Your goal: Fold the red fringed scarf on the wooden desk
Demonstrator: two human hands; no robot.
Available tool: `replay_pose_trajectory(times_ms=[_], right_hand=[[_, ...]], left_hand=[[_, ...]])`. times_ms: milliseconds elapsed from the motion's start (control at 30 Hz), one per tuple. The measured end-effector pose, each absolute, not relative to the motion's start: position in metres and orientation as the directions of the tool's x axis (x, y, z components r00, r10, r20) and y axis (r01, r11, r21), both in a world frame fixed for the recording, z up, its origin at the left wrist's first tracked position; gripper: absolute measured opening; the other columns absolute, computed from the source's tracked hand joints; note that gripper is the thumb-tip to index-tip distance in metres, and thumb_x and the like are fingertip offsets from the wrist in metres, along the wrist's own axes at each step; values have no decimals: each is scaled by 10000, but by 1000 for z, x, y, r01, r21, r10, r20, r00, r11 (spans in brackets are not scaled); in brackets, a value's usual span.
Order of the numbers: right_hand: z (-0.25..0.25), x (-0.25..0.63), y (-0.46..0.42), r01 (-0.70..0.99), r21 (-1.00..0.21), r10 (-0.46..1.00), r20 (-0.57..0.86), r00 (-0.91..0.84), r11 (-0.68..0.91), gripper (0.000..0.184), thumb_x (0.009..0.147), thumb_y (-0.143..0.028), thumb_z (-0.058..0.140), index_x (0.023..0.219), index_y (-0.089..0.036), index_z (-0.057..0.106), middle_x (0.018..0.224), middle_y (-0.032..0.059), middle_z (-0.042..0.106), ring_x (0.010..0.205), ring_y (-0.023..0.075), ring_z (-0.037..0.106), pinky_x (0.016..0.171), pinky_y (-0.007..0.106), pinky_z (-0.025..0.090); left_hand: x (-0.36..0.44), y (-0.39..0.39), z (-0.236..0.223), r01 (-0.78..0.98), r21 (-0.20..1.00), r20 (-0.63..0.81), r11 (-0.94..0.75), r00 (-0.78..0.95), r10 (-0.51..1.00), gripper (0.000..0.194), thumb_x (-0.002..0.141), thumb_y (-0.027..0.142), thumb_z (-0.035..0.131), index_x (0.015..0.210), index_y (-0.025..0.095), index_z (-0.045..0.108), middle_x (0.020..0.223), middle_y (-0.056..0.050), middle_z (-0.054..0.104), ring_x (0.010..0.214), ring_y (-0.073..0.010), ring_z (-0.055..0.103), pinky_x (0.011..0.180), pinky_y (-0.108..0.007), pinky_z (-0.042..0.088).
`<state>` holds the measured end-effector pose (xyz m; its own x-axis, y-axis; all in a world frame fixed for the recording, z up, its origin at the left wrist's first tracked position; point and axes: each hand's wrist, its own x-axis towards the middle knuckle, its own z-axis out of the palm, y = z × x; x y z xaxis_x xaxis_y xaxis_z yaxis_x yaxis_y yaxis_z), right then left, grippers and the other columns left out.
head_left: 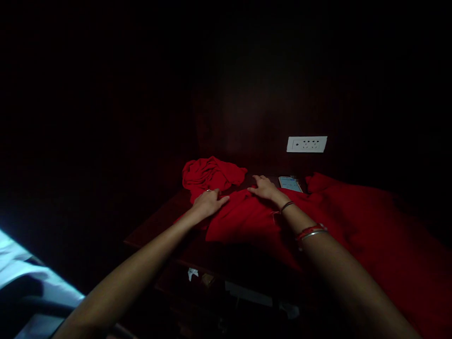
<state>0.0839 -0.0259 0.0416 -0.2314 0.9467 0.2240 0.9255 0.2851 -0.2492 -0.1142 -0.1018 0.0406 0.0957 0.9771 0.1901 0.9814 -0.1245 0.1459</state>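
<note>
Handling the spread red cloth (243, 219) should call for little force: it looks light, soft and limp, unlikely to break but prone to creasing and to sliding at the overhang. It lies across the dark surface (151, 226), drapes over the near edge and extends to the right. Recommended hold: the far edge, at two well-separated points, with thumb above and fingers beneath; gather no extra folds.

The left hand (206, 205) is open, palm down, thumb apart from the fingers, at the left end of the cloth. The right hand (264, 188) is spread at the far edge. Neither shows a pinch; whether any fabric lies under the fingertips cannot be told.

Count:
- Hands: two.
- Red cloth: one spread piece and one bunched heap (212, 174) behind the left hand; whether they join cannot be told.
- Phone (290, 184): one, beyond the right hand.
- Socket plate (307, 144): one, on the wall.
- Silver bangle (315, 233): one, right forearm.
</note>
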Motion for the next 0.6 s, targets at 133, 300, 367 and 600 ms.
replay_pose_trajectory(times_ms=[133,300,367,600], right_hand=[[37,69,-22,941,-156,954,43,-298,301,442,708,-325,531,1122,-176,489,1113,117,523,1024,241,471,815,356,372],[51,92,-18,960,-105,966,33,-258,260,263,743,-144,432,927,-143,619,960,110,608,880,176,565,695,214,410],[58,100,-19,970,-80,973,42,-227,229,272,725,-139,453,943,-120,614,969,138,600,894,199,560,690,229,414],[59,56,-31,909,-139,918,11,-396,394,350,623,-291,615,960,-195,609,989,80,599,912,201,541,723,246,415]], left_hand=[[-92,-69,35,975,212,89,-68,49,995,370,683,371,508,994,171,533,948,-109,597,855,-222,555,644,-262,420],[-122,-83,53,973,225,237,-46,-8,971,257,748,221,374,927,189,556,920,-62,610,835,-162,557,656,-220,414],[-137,-111,61,992,129,288,9,-46,956,272,745,237,371,936,181,556,911,-78,611,825,-181,561,648,-237,419],[-139,-162,60,997,-72,-33,-42,40,999,289,747,352,390,856,178,593,896,-124,611,805,-254,574,621,-317,429]])
